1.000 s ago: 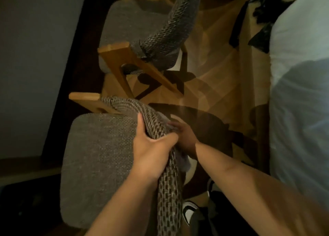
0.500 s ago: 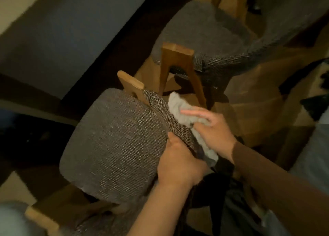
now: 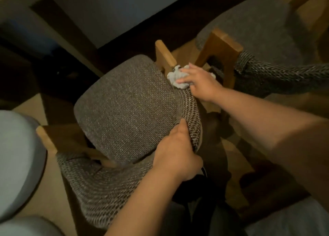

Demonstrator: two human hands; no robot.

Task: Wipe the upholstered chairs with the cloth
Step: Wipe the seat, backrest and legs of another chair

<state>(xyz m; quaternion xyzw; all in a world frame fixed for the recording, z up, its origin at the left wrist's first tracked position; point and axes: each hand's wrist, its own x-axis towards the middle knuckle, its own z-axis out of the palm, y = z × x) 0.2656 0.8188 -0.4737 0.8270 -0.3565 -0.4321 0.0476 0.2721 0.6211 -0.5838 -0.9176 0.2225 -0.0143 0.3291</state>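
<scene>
The near upholstered chair (image 3: 124, 107) has a grey-brown woven seat, a curved knitted backrest band (image 3: 193, 114) and light wooden arms. My left hand (image 3: 175, 153) grips the backrest band at its middle, thumb on the inner side. My right hand (image 3: 199, 82) presses a crumpled pale grey cloth (image 3: 175, 77) onto the far end of the band, beside the wooden arm post (image 3: 164, 56). Its fingers lie fairly flat over the cloth. A second chair (image 3: 249, 27) of the same kind stands at the upper right.
The second chair's wooden arm (image 3: 219, 50) stands close beside my right hand. A dark table leg and wall panel (image 3: 89, 7) run along the top left. Pale blue-grey cushioned shapes (image 3: 16, 157) fill the left edge. Wooden floor shows between the chairs.
My right hand has slid the cloth along the backrest band toward its far end by the arm post. My left hand keeps its grip on the band. The view has swung round.
</scene>
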